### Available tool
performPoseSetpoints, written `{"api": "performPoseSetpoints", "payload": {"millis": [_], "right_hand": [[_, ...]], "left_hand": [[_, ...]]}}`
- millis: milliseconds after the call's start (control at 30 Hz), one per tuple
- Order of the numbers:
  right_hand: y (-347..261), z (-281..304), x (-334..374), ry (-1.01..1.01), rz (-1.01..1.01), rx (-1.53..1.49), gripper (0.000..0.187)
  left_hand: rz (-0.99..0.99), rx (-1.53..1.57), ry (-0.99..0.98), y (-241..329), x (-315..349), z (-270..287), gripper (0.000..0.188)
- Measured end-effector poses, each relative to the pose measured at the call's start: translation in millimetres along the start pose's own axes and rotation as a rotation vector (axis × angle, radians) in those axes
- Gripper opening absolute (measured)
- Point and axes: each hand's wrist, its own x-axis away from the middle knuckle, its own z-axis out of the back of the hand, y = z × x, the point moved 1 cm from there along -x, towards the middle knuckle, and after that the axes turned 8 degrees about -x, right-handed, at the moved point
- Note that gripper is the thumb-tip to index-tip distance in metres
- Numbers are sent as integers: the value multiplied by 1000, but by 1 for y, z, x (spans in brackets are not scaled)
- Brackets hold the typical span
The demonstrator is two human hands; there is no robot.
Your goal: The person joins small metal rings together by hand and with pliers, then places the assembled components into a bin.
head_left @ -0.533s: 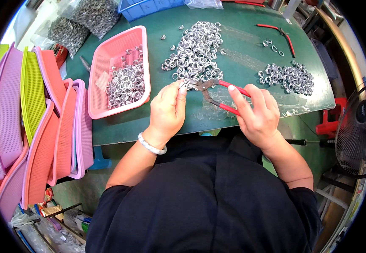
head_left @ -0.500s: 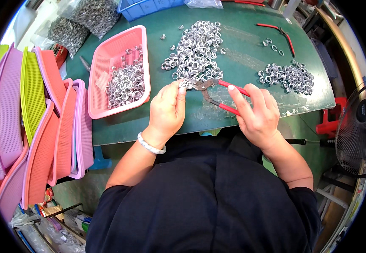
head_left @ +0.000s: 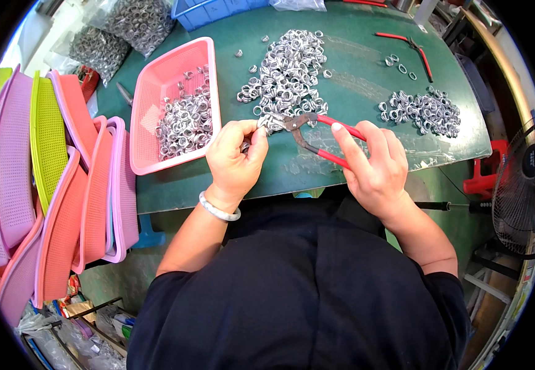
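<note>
My right hand is closed round the red handles of a pair of pliers, which are spread apart. The pliers' dark jaws reach left to the near end of a heap of silver metal rings. Just left of the jaws, my left hand is closed with thumb and fingers curled together. A small grey metal ring shows in part between them; the fingers hide the rest. Beside that hand stands a pink plastic basket partly filled with similar rings.
A smaller heap of rings lies on the green table at the right, with other red-handled pliers behind it. Stacked coloured baskets crowd the left. Bags of rings and a blue bin stand at the back; a fan is at far right.
My left hand has drawn slightly left and down, away from the pliers' jaws, and a ring now shows in its fingers. The pliers have shifted slightly left, still in my right hand.
</note>
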Motion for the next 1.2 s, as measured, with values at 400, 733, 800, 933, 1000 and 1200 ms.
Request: {"api": "performPoseSetpoints", "payload": {"millis": [400, 733, 800, 933, 1000, 1200], "right_hand": [[1, 0, 3, -43, -9, -36, 49], [0, -1, 9, -59, -182, -273, 57], [-1, -1, 10, -46, -205, -295, 57], [-2, -2, 12, -16, -237, -325, 56], [-3, 0, 12, -21, -259, -337, 55], [-5, 0, 15, -18, -281, -366, 56]], "left_hand": [[-63, 25, -47, -7, 3, -1, 9], [-134, 61, -55, 0, 6, 6, 8], [-162, 47, -50, 2, 6, 7, 8], [-215, 35, -37, 4, 7, 9, 10], [-209, 19, 0, 9, 8, 10, 11], [-285, -7, -44, 5, 13, 11, 15]]}}
